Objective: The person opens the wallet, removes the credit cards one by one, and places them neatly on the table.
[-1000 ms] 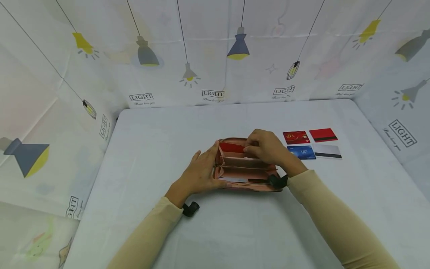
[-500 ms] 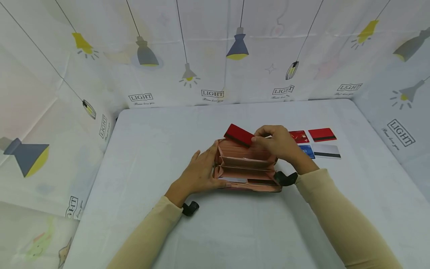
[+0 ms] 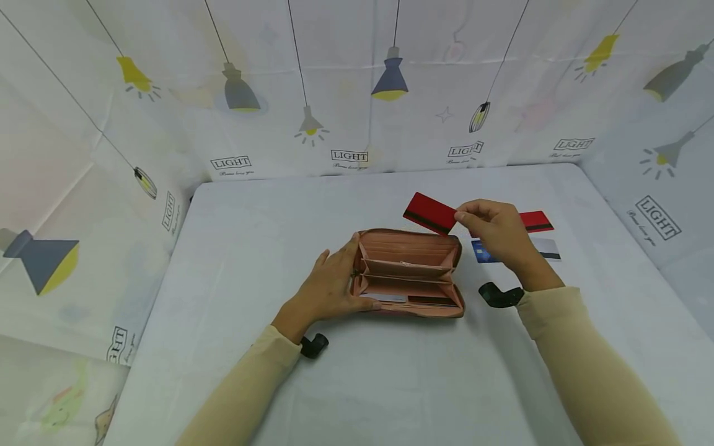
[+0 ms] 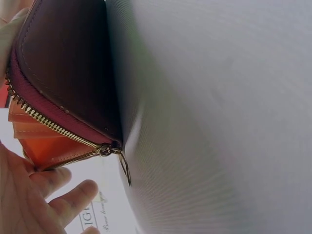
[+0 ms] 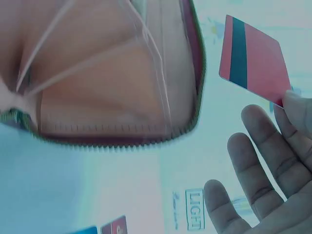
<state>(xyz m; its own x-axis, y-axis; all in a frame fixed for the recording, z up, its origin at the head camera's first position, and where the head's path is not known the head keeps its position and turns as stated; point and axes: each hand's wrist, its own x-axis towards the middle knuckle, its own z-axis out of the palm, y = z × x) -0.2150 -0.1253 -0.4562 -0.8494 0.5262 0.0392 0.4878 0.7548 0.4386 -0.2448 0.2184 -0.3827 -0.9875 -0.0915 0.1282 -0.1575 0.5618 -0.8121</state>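
Note:
A pink zip wallet (image 3: 409, 267) stands spread apart on the table, its compartments facing up. My left hand (image 3: 328, 286) holds its left end, thumb on the near edge and fingers at the far edge. The left wrist view shows its brass zipper (image 4: 53, 124) close up. Above and right of the wallet's far edge, my right hand (image 3: 496, 232) pinches a red card with a black stripe (image 3: 429, 212) by one corner between thumb and forefinger. A whitish card (image 3: 385, 298) and a dark-striped card (image 3: 432, 301) sit in the wallet's near slots.
Right of the wallet lie a blue card (image 3: 482, 252), a silver card with a black stripe (image 3: 549, 249) and another red card (image 3: 537, 221). A red card is mostly hidden behind my right hand. A lamp-printed cloth (image 3: 346, 80) hangs behind the white table (image 3: 268, 210).
My right hand has drawn the red card out of the wallet's far compartment and moved it up and to the right. My left hand has stayed on the wallet.

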